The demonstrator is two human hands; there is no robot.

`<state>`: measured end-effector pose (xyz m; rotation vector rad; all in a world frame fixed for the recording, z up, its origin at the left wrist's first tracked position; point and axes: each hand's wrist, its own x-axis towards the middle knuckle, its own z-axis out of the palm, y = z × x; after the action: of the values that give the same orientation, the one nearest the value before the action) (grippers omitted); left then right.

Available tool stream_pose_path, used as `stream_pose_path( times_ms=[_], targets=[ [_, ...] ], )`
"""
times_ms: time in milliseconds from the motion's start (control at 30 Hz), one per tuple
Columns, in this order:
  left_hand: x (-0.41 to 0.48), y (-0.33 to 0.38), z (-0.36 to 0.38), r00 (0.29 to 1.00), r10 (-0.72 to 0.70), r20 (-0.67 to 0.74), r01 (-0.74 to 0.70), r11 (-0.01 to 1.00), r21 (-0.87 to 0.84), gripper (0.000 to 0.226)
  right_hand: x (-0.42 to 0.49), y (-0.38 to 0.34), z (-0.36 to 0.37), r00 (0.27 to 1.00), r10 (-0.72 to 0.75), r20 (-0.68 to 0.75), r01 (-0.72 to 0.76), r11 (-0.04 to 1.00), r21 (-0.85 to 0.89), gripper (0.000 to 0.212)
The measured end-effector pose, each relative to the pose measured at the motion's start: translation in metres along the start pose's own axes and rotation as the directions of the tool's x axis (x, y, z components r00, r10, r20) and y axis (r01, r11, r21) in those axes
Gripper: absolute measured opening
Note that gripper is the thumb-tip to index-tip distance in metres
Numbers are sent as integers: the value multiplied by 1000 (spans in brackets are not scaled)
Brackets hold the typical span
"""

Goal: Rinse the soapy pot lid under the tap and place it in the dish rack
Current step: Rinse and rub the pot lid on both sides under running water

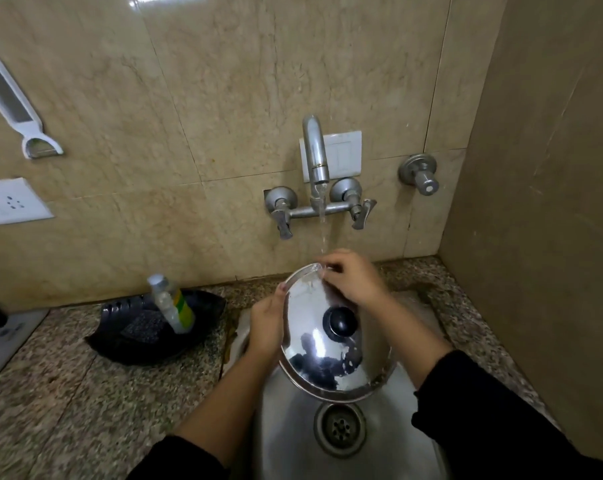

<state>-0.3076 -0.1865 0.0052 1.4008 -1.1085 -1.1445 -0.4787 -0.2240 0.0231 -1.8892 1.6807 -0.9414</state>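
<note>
A shiny steel pot lid (pixel 314 348) with a black knob (pixel 340 322) is held tilted over the steel sink (pixel 293 445). My left hand (pixel 267 323) grips its left rim from behind. My right hand (pixel 352 277) rests on the lid's far top edge, fingers curled on the rim where the water lands. The wall tap (pixel 315 157) runs a thin stream onto that edge. No dish rack is in view.
A black tray (pixel 127 344) with a scrubber and a dish soap bottle (pixel 172 303) sits on the granite counter (pixel 68 393) left of the sink. The sink drain (pixel 340 426) lies below the lid. A side wall stands close on the right.
</note>
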Motion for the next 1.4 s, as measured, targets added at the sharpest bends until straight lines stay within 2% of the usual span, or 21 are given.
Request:
stream_pose_path(
  times_ms=[67,100,133,200,267,300,367,433,533,567,633,700,733,800,933,1033,1100,1233,1300,1400],
  targets=[
    [-6,3,6,998,53,17,-53,999,11,38,-4,-15,7,982,-156,103,163,985,-57,31],
    [-8,3,6,998,65,4,-65,998,5,37,-3,-13,7,981,-180,70,185,980,-69,29],
    [-8,2,5,997,70,-17,-70,997,-12,37,-2,-6,4,988,-152,-30,151,988,-28,26],
    [-8,0,1,997,22,-68,-30,993,-111,38,-1,10,-6,971,85,-225,-40,980,197,21],
    [-6,2,-3,993,-93,-78,72,968,-239,36,3,21,-13,940,279,-198,-175,889,424,19],
    [-4,3,-5,988,-148,-49,130,956,-262,36,5,23,-14,939,305,-161,-205,870,448,19],
    [2,5,-9,987,-144,69,152,981,-118,38,8,24,-19,946,295,-135,-210,875,437,21],
    [7,8,-12,988,-67,139,59,996,64,41,12,21,-26,969,235,-78,-175,874,454,21],
    [12,16,-13,987,-14,158,1,996,84,39,15,1,-27,992,87,88,-113,928,355,22],
    [13,18,-13,986,1,167,-15,996,83,38,16,-5,-22,994,54,94,-79,956,283,20],
    [13,15,-11,990,7,139,-19,996,84,37,12,-8,-11,1000,-22,12,22,999,47,23],
    [13,7,-10,998,4,68,-8,998,55,38,-1,-5,-4,989,-146,-7,143,973,-179,33],
    [12,4,-10,1000,-3,29,2,999,37,38,-8,1,-4,982,-189,12,187,956,-226,38],
    [11,-1,-12,999,-29,-33,29,1000,0,36,-23,15,-5,982,-187,30,188,945,-267,44],
    [13,-1,-12,978,-139,-158,123,987,-102,37,-51,39,-1,997,-70,41,80,939,-334,56],
    [13,-1,-6,956,-200,-215,175,976,-130,43,-65,39,10,979,-158,130,193,927,-322,59],
    [12,1,-3,940,-237,-244,204,967,-151,44,-70,48,12,977,-150,149,192,926,-326,56],
    [15,-5,-9,905,-289,-313,237,952,-195,46,-86,56,14,998,-62,10,61,924,-378,55],
    [16,-7,-10,893,-308,-328,251,946,-205,48,-94,45,25,987,-148,59,159,926,-343,50],
    [16,-6,-5,878,-305,-369,242,948,-208,46,-96,32,37,932,-308,192,354,887,-297,48]
  ],
)
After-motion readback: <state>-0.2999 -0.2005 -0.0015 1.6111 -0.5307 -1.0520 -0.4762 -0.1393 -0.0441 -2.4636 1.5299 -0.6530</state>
